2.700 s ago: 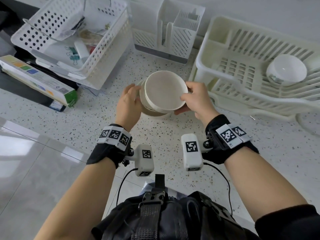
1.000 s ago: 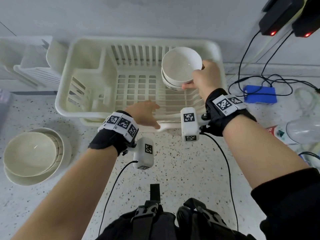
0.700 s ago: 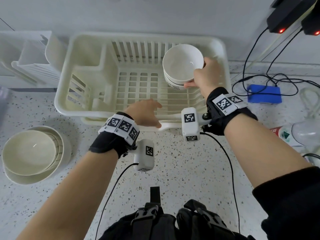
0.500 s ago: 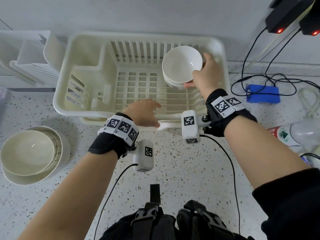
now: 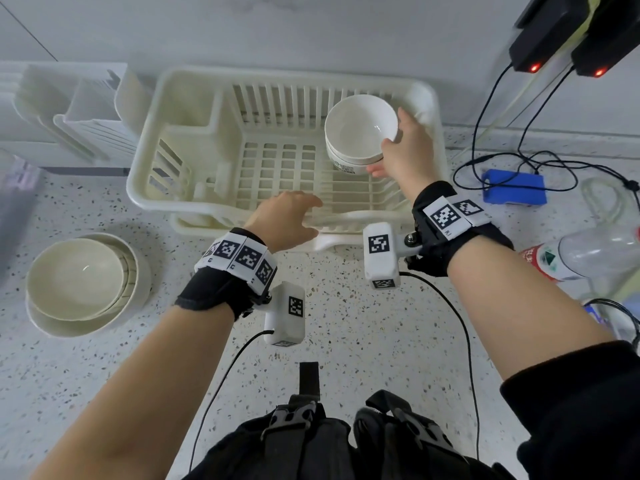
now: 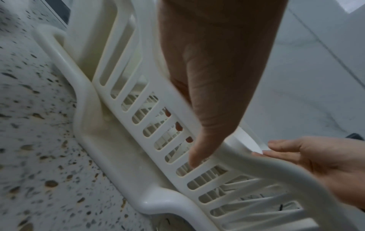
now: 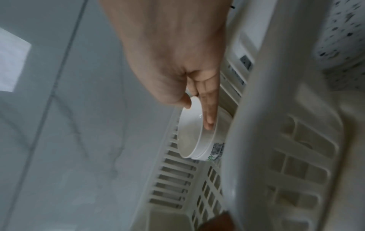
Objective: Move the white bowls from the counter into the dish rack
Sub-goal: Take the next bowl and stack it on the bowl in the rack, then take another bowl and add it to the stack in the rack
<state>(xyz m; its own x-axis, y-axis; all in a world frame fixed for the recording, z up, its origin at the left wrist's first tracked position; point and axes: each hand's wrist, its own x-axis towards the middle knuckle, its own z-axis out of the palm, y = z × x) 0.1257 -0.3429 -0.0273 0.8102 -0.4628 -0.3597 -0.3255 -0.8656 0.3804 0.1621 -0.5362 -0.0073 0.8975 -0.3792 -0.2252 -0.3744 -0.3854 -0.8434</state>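
The cream dish rack (image 5: 180, 202) stands at the back of the speckled counter. Two white bowls (image 5: 360, 128) sit nested and tilted in its back right corner. My right hand (image 5: 382, 157) pinches the top bowl (image 7: 189, 132), thumb on its rim and fingers (image 7: 209, 115) along its outer wall. My left hand (image 5: 304, 216) grips the rack's front rim (image 6: 247, 157), thumb outside and fingertips showing through the slots. A stack of several pale bowls (image 5: 76, 278) rests on the counter at the left.
A white cutlery holder (image 5: 79, 109) stands left of the rack. To the right lie a blue box (image 5: 514, 187), black cables (image 5: 540, 164) and a plastic bottle (image 5: 588, 251). Two black adapters (image 5: 554, 29) hang on the wall above.
The bowl I held with both hands over the counter stack now sits nested in the rack's bowl. My right hand has settled it slightly lower; my left hand stays on the rack's rim.
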